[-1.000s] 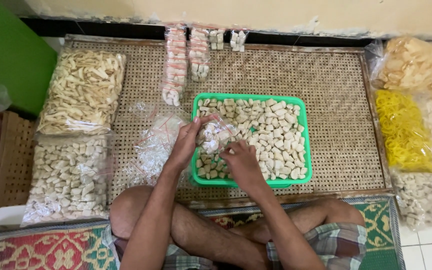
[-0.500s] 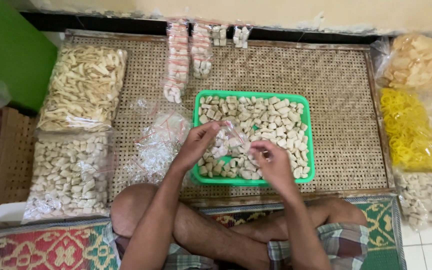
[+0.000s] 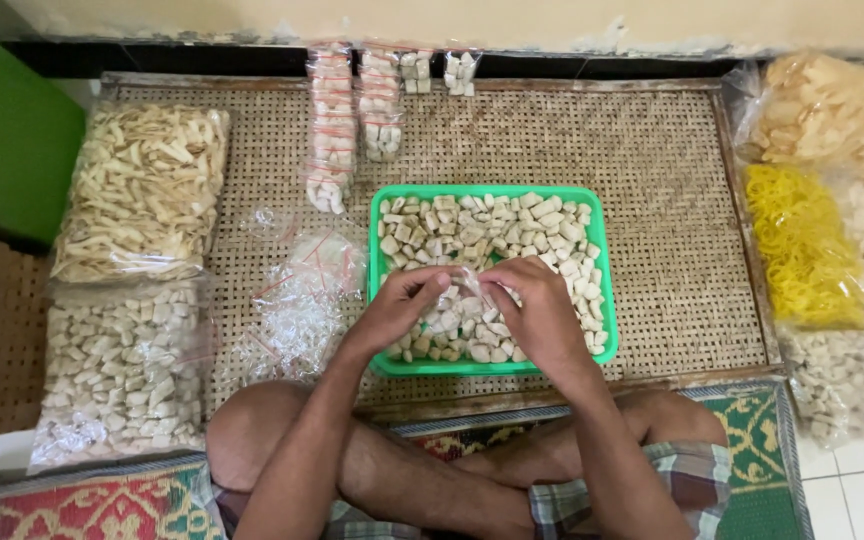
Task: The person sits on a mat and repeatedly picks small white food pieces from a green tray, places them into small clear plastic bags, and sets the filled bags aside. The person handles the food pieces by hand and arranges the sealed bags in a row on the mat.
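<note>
A green tray [image 3: 601,262] full of pale cracker pieces [image 3: 482,225] sits on a woven mat [image 3: 652,170] in front of my crossed legs. Over the tray's near half, my left hand [image 3: 402,308] and my right hand [image 3: 535,312] pinch a small clear plastic bag [image 3: 464,290] between their fingertips. The bag holds several pale pieces, and its top edge is caught between my thumbs and fingers. The hands nearly touch.
A heap of empty small clear bags [image 3: 297,300] lies left of the tray. Rows of filled small packets [image 3: 352,120] lie at the mat's far edge. Big bags of crackers stand at left [image 3: 137,190], lower left [image 3: 117,370] and right [image 3: 822,110], with yellow ones [image 3: 802,245].
Both hands have drawn together over the tray's near half. The small bag, held apart between them before, is now pinched at its top by both hands.
</note>
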